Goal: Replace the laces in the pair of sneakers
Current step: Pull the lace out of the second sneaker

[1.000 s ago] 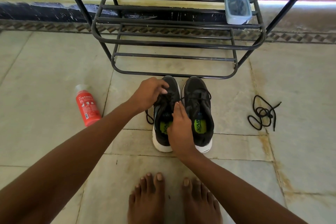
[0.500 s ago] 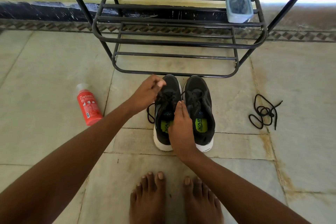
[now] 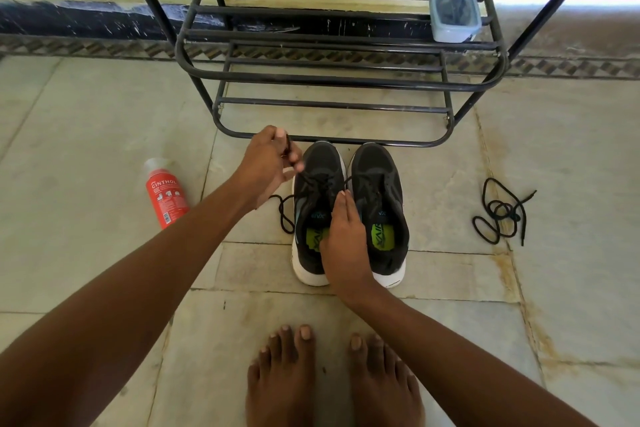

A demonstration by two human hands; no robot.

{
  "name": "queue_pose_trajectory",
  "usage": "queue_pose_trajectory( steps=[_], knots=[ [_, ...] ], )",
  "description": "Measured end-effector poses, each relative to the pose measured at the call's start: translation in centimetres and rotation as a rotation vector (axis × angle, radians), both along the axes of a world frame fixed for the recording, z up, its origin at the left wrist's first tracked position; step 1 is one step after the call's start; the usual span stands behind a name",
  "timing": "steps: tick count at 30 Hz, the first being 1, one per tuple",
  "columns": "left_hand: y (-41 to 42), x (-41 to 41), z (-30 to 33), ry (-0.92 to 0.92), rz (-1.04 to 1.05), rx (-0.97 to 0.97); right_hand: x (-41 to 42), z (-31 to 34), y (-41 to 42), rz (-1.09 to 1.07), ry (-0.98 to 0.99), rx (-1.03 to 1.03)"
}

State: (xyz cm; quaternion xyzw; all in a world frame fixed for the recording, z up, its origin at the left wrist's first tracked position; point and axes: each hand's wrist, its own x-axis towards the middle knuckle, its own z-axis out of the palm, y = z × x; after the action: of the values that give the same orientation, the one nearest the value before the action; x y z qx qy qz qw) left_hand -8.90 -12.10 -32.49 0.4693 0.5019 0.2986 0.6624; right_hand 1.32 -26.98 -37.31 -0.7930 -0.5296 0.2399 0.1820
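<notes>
Head view: two black sneakers stand side by side on the floor, toes just before the rack [image 3: 339,80]. The left hand [image 3: 268,165] pinches the lace [image 3: 282,215] of the left sneaker [image 3: 317,204], fingers [image 3: 294,163] curled round it beside the toe. The right hand [image 3: 346,243] rests on that shoe's collar, fingers straight and together, steadying it. This looks like unthreading the old lace; next it must be drawn free of the eyelets. The right sneaker [image 3: 379,198] is laced. A loose lace [image 3: 498,215] lies well apart. The insoles seem to read "XAIR"; the red bottle [image 3: 166,196] reads "CINTHOL".
</notes>
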Motion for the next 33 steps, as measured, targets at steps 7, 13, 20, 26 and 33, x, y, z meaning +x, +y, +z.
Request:
queue_pose_trajectory(
  steps=[7,13,20,26,33],
  knots=[
    [0.9,-1.2,-1.9,0.793,-0.739,0.755,-0.2,-0.1,0.1,0.003,-0.001,-0.016],
    [0.2,-0.1,-0.6,0.035,-0.099,0.261,-0.1,0.1,0.1,0.001,0.014,-0.015],
    [2.1,-3.0,-1.0,-0.661,0.296,-0.208,0.0,-0.7,0.1,0.011,-0.027,-0.013],
    [2.4,-5.3,-1.6,0.156,0.180,0.282,0.0,-0.9,0.2,0.084,-0.051,0.060],
    [-3.4,-5.2,-6.0,0.853,-0.408,0.898,2.4,1.8,3.0,0.022,0.153,0.386]
  ],
)
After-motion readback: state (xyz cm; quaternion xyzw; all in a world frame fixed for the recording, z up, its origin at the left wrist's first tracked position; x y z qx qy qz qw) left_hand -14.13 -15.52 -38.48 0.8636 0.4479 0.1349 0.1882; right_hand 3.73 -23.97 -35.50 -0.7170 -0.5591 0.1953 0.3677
